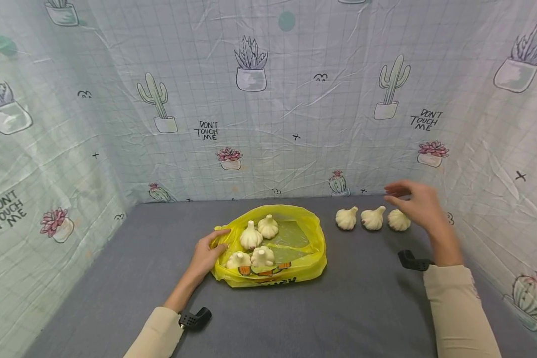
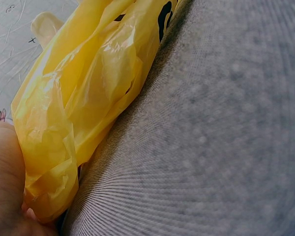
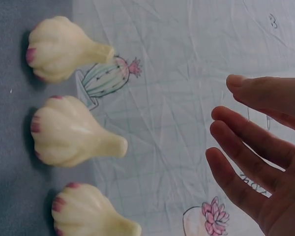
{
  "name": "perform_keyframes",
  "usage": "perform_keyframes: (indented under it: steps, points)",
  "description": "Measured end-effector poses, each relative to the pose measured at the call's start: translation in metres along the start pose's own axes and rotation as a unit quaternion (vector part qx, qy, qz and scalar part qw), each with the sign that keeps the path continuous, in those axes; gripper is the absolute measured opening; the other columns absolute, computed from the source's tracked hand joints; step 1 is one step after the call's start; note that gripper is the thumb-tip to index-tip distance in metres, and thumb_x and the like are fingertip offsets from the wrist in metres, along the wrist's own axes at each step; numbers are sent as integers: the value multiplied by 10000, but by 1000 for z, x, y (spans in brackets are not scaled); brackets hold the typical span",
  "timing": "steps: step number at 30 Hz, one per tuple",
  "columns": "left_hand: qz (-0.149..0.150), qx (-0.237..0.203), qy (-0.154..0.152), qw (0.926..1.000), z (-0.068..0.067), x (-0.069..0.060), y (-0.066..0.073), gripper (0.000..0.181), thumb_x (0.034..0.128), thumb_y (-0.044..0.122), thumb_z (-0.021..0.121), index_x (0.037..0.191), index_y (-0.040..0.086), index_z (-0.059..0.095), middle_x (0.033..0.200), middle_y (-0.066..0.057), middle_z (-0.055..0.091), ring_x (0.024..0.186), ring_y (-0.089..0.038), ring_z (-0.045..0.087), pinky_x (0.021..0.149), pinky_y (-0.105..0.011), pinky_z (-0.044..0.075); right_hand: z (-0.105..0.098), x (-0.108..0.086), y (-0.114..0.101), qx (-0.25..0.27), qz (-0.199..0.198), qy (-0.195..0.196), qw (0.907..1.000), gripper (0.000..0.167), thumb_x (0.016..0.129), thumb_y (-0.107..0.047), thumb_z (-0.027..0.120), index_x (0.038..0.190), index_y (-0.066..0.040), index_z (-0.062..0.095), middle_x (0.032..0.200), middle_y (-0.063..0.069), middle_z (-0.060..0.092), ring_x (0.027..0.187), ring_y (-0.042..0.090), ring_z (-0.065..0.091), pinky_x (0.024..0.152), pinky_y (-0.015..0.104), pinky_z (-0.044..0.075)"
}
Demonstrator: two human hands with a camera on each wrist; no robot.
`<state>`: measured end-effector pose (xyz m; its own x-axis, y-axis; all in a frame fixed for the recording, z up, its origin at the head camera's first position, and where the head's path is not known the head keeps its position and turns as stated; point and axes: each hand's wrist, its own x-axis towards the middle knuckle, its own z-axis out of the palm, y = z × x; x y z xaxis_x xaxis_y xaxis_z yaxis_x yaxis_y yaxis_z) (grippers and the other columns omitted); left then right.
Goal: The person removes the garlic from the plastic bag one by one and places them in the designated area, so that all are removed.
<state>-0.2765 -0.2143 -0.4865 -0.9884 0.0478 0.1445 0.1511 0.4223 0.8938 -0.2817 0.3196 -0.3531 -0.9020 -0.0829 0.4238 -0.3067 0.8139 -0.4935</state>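
A yellow plastic bag (image 1: pixel 315 256) lies with its mouth spread on the table, several garlic bulbs (image 1: pixel 251 235) inside its left half. At the bag's left rim, my left hand (image 1: pixel 205 253) holds the plastic between thumb and fingers. The left wrist view shows the crumpled yellow side (image 2: pixel 98 83) against that hand, whose fingertips are mostly hidden. Three more garlic bulbs (image 1: pixel 373 219) sit in a row right of the bag. Over the rightmost one hovers my right hand (image 1: pixel 413 201), fingers spread and holding nothing. In the right wrist view, a gap separates its fingers from the bulbs (image 3: pixel 73 132).
The grey table (image 1: pixel 340 308) runs back to a wrinkled curtain (image 1: pixel 286 119) printed with potted cacti. That curtain also closes in the left and right sides. Black wrist cameras (image 1: pixel 195 318) are strapped on both forearms.
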Motion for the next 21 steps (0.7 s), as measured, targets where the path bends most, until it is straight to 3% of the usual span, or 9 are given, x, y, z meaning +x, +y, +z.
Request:
perform_keyframes:
  steps: [12, 21]
  points:
    - [-27, 67, 31, 10000, 1, 1, 1, 420, 1001, 109, 607, 1416, 155, 645, 1551, -121, 535, 1532, -331, 365, 1237, -570, 318, 9, 3, -15, 192, -414, -91, 9989, 307, 980, -195, 717, 1237, -27, 715, 1165, 223, 749, 1010, 399, 724, 841, 559, 585]
    - [-46, 103, 65, 9999, 0, 0, 2, 417, 999, 114, 611, 1412, 153, 648, 1548, -124, 538, 1532, -332, 367, 1241, -570, 310, 16, 5, -30, 342, -494, -271, 9978, 293, 985, -172, 708, 1239, -25, 708, 1160, 211, 749, 1028, 383, 717, 851, 547, 594]
